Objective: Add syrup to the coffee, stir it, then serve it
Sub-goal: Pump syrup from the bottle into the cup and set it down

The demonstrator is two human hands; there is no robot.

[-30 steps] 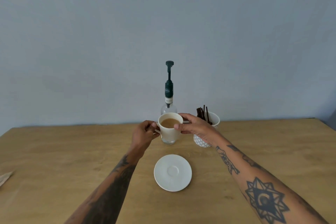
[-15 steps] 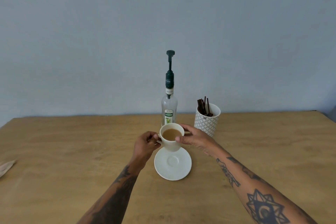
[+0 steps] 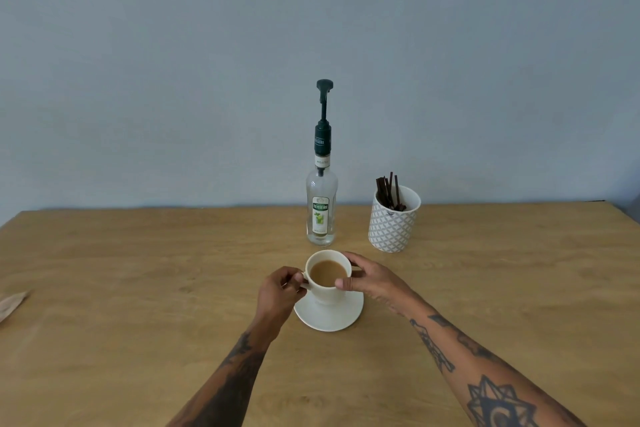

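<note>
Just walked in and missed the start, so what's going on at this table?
A person is handling a cup of milky coffee with both hands. The left hand pinches the handle and the right hand grips the rim, with the cup on or just above the white saucer. Behind it stand a pump-top syrup bottle and a patterned holder of dark stir sticks, both untouched on the wooden table.
</note>
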